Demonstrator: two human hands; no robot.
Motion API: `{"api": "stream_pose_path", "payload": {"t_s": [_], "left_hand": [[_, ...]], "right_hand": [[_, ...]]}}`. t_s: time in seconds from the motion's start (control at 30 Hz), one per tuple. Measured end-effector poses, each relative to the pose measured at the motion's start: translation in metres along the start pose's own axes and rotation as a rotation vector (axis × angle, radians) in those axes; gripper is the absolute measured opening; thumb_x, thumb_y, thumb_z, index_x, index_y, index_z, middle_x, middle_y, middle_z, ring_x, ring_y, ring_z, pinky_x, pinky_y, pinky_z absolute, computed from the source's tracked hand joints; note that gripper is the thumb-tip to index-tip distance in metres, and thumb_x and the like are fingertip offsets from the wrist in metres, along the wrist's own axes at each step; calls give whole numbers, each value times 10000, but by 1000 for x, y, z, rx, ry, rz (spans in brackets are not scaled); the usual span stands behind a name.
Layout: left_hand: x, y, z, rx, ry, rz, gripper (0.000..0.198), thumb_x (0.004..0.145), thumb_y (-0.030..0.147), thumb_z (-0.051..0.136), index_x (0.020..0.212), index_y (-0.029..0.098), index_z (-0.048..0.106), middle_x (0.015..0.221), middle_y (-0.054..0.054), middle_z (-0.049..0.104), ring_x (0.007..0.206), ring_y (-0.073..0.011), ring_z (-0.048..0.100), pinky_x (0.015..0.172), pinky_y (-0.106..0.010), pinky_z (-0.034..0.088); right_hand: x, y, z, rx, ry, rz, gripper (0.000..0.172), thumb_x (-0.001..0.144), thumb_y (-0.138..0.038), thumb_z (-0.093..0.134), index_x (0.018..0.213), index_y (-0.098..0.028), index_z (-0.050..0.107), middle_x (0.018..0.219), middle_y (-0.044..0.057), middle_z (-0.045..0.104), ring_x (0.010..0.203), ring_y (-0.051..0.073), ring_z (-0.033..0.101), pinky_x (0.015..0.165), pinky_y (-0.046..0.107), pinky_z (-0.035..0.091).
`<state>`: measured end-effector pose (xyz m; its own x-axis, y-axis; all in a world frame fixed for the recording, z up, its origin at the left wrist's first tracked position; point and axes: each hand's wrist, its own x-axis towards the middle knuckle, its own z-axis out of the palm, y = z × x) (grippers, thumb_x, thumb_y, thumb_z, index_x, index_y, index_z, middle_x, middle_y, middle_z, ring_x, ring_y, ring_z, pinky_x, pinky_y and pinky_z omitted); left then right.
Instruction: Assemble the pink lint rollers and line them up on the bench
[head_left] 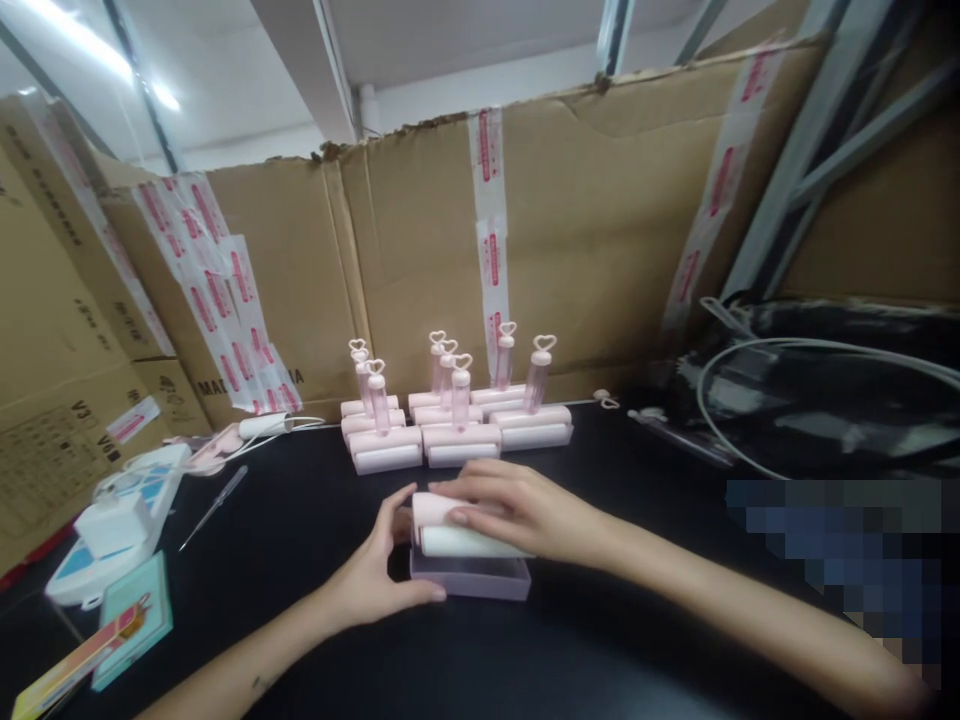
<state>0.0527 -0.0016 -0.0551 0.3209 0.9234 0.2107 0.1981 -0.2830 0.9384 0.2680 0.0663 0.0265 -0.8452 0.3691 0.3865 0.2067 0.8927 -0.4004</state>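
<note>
This looks like a small workshop, an assembly corner rather than a home; taped cardboard sheets (637,200) wall off a black bench (285,560); metal rack posts (806,165) rise at the right; matching pink gadgets (386,441) stand in rows; a screwdriver (215,507) lies near a power strip (161,490).

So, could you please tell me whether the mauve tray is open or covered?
The tray is open: part of its inside shows below the roller in the right hand.

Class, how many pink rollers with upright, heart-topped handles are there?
8: three left rollers, three middle rollers and two right rollers, in columns by the cardboard. More may be hidden behind.
</note>
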Motion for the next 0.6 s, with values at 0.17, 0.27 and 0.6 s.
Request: {"api": "stream_pose_path", "payload": {"t_s": [0.17, 0.27, 0.6], "left_hand": [[-5, -3, 1, 79, 28, -19, 965, 644, 276, 767, 1389, 217, 156, 1367, -141, 400, 1288, -278, 365, 1084, -441, 266], [-7, -2, 1, 84, 16, -41, 970, 644, 279, 764, 1395, 219, 153, 1325, -126, 445, 1272, -274, 384, 1080, -426, 270], [-12, -1, 1, 154, -31, -49, 863, 735, 230, 659, 1402, 270, 113, 1255, -67, 457, 1173, -219, 455, 1065, -381, 254]], "right_hand": [[-3, -4, 7, -58, -33, 0, 389, 928, -391, 411, 1233, -214, 576, 952, 77, 609, 872, 180, 579, 776, 270, 452], [-6, -5, 19, -52, -60, 18, 384, 932, -388, 404, 1227, -208, 571, 954, 78, 594, 877, 175, 569, 788, 276, 447], [-29, 53, -38, -732, 55, 523, 281, 912, -298, 395, 1039, -204, 627, 1041, 73, 626, 982, 188, 552, 883, 297, 400]]}}
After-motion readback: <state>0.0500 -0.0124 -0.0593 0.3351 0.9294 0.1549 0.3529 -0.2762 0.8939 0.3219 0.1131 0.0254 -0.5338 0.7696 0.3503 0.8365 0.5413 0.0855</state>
